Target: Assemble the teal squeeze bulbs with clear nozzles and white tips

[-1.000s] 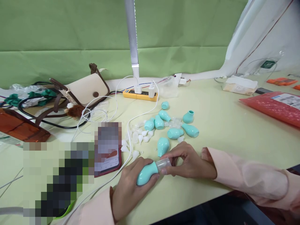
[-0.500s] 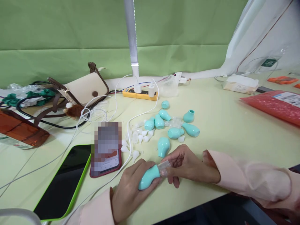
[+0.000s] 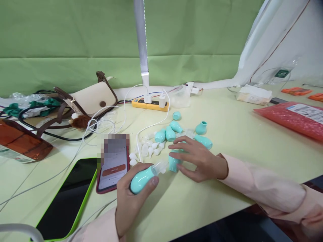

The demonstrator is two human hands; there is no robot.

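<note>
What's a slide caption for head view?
Left hand grips a teal rubber bulb with clear plastic tip; right hand touches a second teal bulb on the pale green table.

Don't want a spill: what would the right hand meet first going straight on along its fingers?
Probably the teal rubber bulb at its fingertips, then the clear plastic cone tips; depth unclear.

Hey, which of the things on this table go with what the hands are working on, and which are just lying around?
Belong: tipped teal bulb in the left hand; second teal bulb touching the right hand; loose teal bulbs; clear tips.
Lying about: phone, tablet, handbag, power strip, red package.
</note>
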